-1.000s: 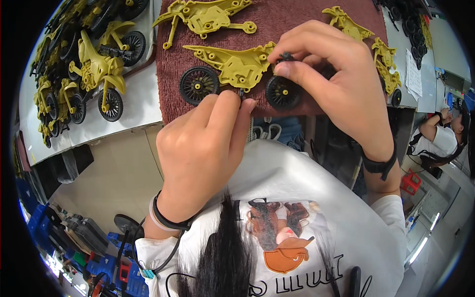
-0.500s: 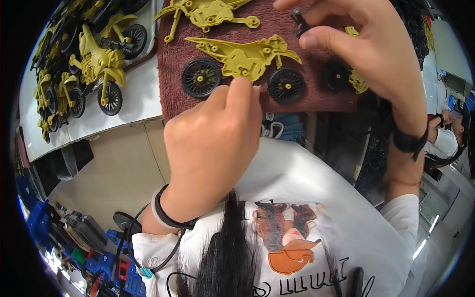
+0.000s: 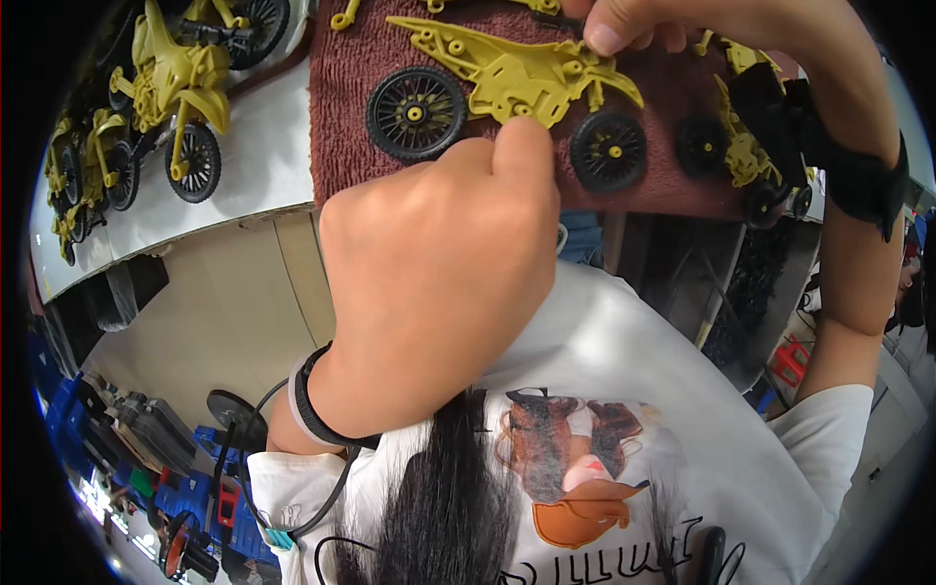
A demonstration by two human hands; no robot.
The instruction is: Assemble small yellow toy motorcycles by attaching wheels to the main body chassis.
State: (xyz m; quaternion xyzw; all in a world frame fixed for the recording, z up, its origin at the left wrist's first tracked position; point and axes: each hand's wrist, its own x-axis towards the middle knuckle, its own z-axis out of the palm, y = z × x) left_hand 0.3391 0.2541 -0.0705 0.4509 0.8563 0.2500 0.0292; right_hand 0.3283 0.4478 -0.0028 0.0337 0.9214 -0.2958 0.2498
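Note:
A yellow toy motorbike body half (image 3: 517, 83) lies on the reddish-brown cloth (image 3: 341, 146), its pegs and recesses facing up. A black spoked rear wheel (image 3: 439, 122) sits at its left end and a front wheel (image 3: 595, 146) near its fork on the right. My left hand (image 3: 444, 268) is closed, thumb and fingers pinching the body's lower edge. Over the body's front top, my right hand (image 3: 639, 24) has its fingertips pressed together. A sliver of a small black plastic part (image 3: 564, 19) shows beside them; the rest is hidden by the fingers.
Finished-looking yellow toy motorbikes (image 3: 175, 83) stand crowded on the white table (image 3: 253, 146) at left. Beyond the body lies another yellow piece (image 3: 439, 5), cut by the frame's edge. More yellow pieces (image 3: 746, 146) and a black wheel (image 3: 700, 144) are at right.
My right hand has come down with the small black part from above the cloth to the body's front top. My left hand still pinches the body's lower edge.

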